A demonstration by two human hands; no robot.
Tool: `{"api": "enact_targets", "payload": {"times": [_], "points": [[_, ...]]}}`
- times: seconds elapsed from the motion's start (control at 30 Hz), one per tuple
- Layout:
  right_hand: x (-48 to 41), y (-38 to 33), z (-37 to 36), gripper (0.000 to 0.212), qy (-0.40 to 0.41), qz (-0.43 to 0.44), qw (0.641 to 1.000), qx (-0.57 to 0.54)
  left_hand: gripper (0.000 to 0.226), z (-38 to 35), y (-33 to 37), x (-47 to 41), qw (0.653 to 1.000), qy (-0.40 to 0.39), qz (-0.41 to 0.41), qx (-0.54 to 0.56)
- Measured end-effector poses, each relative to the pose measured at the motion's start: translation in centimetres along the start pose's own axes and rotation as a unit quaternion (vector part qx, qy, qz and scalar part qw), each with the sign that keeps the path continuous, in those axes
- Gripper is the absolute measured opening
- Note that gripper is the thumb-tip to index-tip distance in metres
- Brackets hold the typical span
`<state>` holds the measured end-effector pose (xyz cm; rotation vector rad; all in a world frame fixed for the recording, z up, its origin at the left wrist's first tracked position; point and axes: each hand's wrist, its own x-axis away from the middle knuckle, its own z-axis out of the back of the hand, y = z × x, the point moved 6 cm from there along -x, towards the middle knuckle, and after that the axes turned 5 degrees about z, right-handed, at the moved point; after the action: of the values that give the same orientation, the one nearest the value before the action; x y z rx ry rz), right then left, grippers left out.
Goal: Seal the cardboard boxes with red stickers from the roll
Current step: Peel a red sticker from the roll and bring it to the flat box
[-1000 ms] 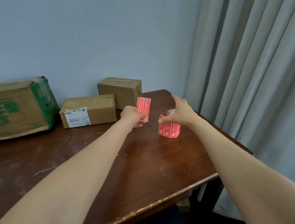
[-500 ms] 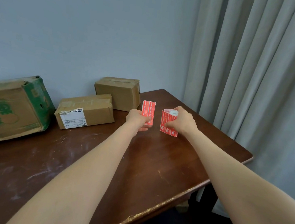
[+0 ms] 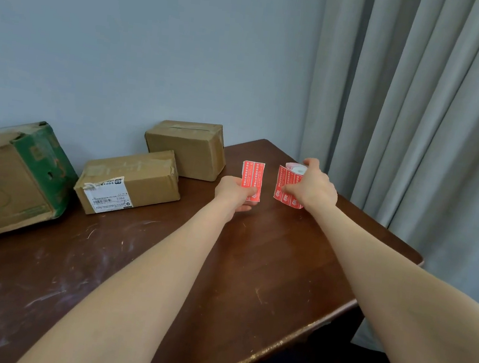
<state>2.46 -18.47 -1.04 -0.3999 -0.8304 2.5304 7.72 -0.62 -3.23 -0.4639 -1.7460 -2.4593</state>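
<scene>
- Red paper with small print: a sticker strip stands upright in the air at about 1 o'clock of the frame centre, over the far part of the table.
- Left hand holds it from below, at the strip's 6 o'clock; thumb and curled fingers pinch the lower end, fingers together.
- Sticker roll, red outside with a white core on top, sits just at 3 o'clock of the strip, with a clear gap between them.
- Right hand grips the roll from its 3 o'clock side; fingers curl over the top and the thumb presses the red face. Cannot tell if the roll's base touches the table.
- Small box, plain brown cardboard with tape on top, at 10 o'clock of the left hand, against the wall.
- Labelled box, brown, at 9 o'clock of the left hand, touching or just beside the small box; a white shipping label is on its near face.
- Large box, brown with green print and a green end, at 9 o'clock of the frame, tilted, well apart from the hands.
- No red sticker is visible on any box.
- Table is dark wood, scuffed, with the near edge chipped.
- Grey curtain hangs at 2 o'clock, behind the table's right corner.
</scene>
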Motion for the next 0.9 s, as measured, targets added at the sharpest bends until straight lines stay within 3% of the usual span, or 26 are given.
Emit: {"api": "enact_targets", "payload": {"times": [0.17, 0.7, 0.77, 0.9], "points": [[0.4, 0.5, -0.6, 0.101, 0.009, -0.023, 0.997, -0.068, 0.040, -0.2, 0.3, 0.1, 1.000, 0.001, -0.004, -0.004], [2.6, 1.3, 0.1, 0.115, -0.016, -0.038, 0.991, -0.123, 0.038, 1.0, 0.6, 2.5, 1.000, 0.002, -0.025, -0.007], [3.5, 1.3, 1.2, 0.107, 0.037, -0.045, 0.990, -0.129, 0.036, 1.2, 0.7, 3.1, 0.999, -0.002, -0.031, -0.008], [5.7, -0.2, 4.6, 0.064, 0.195, -0.015, 0.962, -0.192, 0.035, 1.9, 1.3, 4.5, 0.999, -0.007, -0.043, -0.007]]}}
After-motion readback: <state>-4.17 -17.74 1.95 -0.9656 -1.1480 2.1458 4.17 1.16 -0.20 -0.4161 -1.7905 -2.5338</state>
